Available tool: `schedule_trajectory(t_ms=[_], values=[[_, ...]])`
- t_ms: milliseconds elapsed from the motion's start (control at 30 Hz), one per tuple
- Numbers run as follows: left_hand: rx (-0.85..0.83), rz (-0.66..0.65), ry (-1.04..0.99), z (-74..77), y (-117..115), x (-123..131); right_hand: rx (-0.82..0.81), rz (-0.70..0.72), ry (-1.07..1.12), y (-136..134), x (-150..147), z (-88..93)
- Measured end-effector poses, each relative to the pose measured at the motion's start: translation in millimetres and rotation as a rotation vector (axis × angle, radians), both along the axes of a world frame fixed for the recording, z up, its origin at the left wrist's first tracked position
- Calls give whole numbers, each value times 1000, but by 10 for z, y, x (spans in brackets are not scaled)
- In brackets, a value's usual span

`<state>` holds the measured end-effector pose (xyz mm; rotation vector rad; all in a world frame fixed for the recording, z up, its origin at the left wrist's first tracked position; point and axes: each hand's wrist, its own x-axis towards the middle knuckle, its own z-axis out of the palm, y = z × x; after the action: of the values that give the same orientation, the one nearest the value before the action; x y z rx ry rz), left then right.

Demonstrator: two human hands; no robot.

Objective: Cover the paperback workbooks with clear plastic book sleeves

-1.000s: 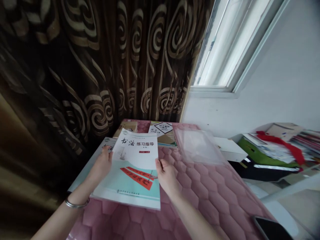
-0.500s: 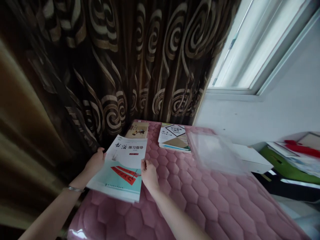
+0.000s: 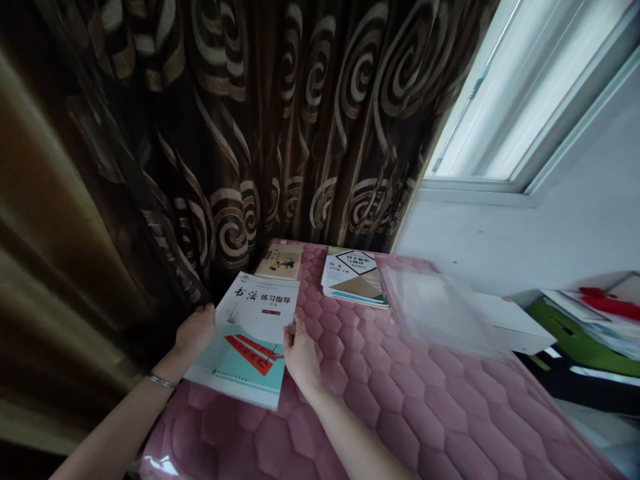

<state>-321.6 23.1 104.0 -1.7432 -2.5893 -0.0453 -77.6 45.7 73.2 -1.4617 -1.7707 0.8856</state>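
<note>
A calligraphy workbook (image 3: 249, 340) with a white and teal cover and red strips lies at the left edge of the pink quilted table top (image 3: 410, 400). My left hand (image 3: 196, 329) grips its left edge with fingers curled. At the book's right edge my right hand (image 3: 299, 352) pinches the cover. A silver bangle (image 3: 161, 381) circles my left wrist.
A brown book (image 3: 281, 261) and a stack of workbooks (image 3: 354, 275) lie at the back. A clear plastic sleeve (image 3: 436, 307) rests to their right. A dark swirl-patterned curtain (image 3: 250, 133) hangs behind; a window (image 3: 520, 100) is at the upper right. Books and a green box (image 3: 580, 330) crowd the right.
Both hands have carried the calligraphy workbook leftward and down onto the table's left edge. The camera has swung left, so the phone and the right-hand clutter have slid out of view.
</note>
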Motion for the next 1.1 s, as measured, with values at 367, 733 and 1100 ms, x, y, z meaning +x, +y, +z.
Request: schedule_trajectory(t_ms=[367, 733, 1100], values=[[-9, -6, -13, -109, 83, -101, -38, 10, -249, -9, -40, 103], [-8, 22, -25, -102, 77, -32, -23, -12, -215, -49, -36, -37], [50, 28, -81, -66, 108, 2, -17, -4, -175, 0, -43, -73]])
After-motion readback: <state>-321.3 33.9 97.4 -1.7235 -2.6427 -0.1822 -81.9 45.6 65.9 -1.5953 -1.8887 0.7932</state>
